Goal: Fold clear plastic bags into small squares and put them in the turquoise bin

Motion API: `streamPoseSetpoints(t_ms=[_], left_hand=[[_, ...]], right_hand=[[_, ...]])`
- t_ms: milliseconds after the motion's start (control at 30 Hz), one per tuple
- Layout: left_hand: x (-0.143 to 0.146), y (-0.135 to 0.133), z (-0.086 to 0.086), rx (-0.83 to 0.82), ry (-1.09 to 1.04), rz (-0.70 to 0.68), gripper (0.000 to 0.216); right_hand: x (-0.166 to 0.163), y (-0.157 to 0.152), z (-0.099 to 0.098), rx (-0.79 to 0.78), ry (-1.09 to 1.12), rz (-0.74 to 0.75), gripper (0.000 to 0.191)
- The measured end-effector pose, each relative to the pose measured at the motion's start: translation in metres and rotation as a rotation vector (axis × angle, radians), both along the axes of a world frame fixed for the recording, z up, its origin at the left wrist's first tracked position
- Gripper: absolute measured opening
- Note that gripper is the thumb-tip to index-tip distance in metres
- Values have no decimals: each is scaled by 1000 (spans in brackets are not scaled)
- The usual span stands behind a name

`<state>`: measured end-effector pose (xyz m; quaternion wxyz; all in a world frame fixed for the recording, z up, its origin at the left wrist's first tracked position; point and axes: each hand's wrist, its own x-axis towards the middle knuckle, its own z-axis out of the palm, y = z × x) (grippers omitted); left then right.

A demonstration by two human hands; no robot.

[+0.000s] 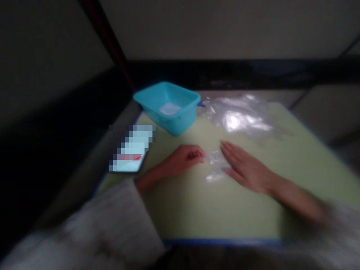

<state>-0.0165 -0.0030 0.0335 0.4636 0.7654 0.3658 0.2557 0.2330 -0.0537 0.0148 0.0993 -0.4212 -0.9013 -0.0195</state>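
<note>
A small clear plastic bag (215, 159) lies flat on the table between my hands, its outline faint in the dim light. My right hand (247, 167) is open, fingers stretched out flat at the bag's right edge. Just left of the bag, my left hand (188, 157) rests on its side with the fingers curled in. Whether anything sits inside those curled fingers is hidden.
A turquoise plastic basin (187, 120) stands at the back left with a whitish item (169, 108) inside. To its right lies a heap of clear plastic bags (242, 116). A lit phone (132, 150) lies by the left edge of the yellow-green table (219, 217).
</note>
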Motion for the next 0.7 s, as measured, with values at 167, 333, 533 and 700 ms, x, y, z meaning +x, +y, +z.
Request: streamPoseSetpoints(t_ms=[167, 333, 533, 700], left_hand=[[0, 0, -1, 13, -7, -11, 9], [0, 0, 3, 84, -35, 20, 11], [5, -11, 8, 464, 4, 190, 13], [17, -41, 6, 762, 216, 22, 36]], right_hand=[[0, 1, -2, 11, -13, -2, 65], [-11, 3, -3, -1, -15, -40, 64], [-29, 3, 3, -18, 1, -47, 64], [-18, -3, 5, 18, 35, -53, 64]])
